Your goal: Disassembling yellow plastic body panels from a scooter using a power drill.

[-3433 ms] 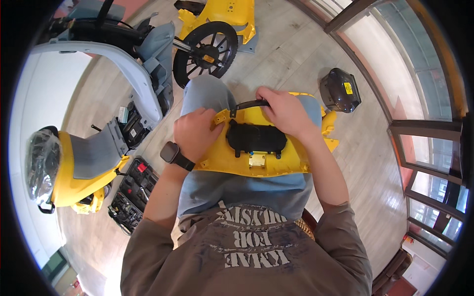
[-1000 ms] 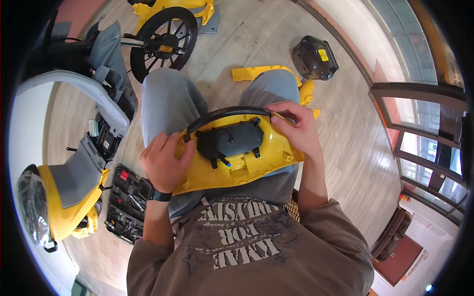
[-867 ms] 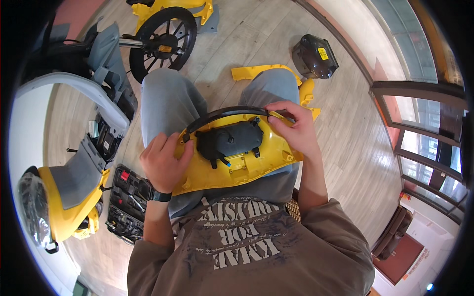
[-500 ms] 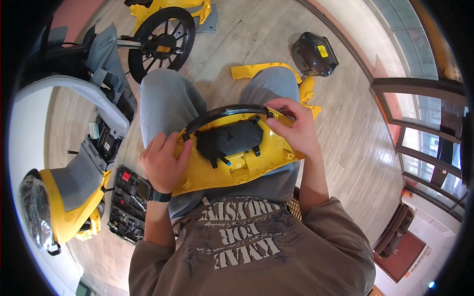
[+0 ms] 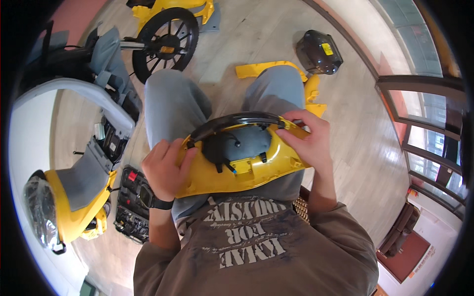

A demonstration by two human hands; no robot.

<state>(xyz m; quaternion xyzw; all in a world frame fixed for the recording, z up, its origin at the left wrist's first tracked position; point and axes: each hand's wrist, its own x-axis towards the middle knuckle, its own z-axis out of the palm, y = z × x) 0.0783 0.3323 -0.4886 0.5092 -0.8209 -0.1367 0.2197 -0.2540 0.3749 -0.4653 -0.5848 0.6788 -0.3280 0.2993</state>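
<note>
A curved yellow plastic scooter panel (image 5: 207,181) rests across my lap, its ribbed inner side toward me. A black lamp-like housing (image 5: 252,140) sits in its middle, with a short cable and small blue tip. Along the far edge arches a glossy black strip (image 5: 232,120). My left hand (image 5: 165,170) grips the panel's left end, thumb near the strip's left end. At the right end, my right hand (image 5: 312,140) holds the panel, thumb on the inner side by the strip's right end. Fingers behind the panel are partly hidden.
A partly stripped scooter with a black spoked wheel (image 5: 165,47) and grey-yellow seat section (image 5: 81,185) stands on the left. An open toolbox (image 5: 132,207) lies by my left arm. Beyond my knees are a yellow trim piece (image 5: 261,68) and a dark top box (image 5: 319,52).
The panel has tipped, bringing its far edge and black strip closer to me. Both hands keep hold of its ends. The whole view has shifted slightly.
</note>
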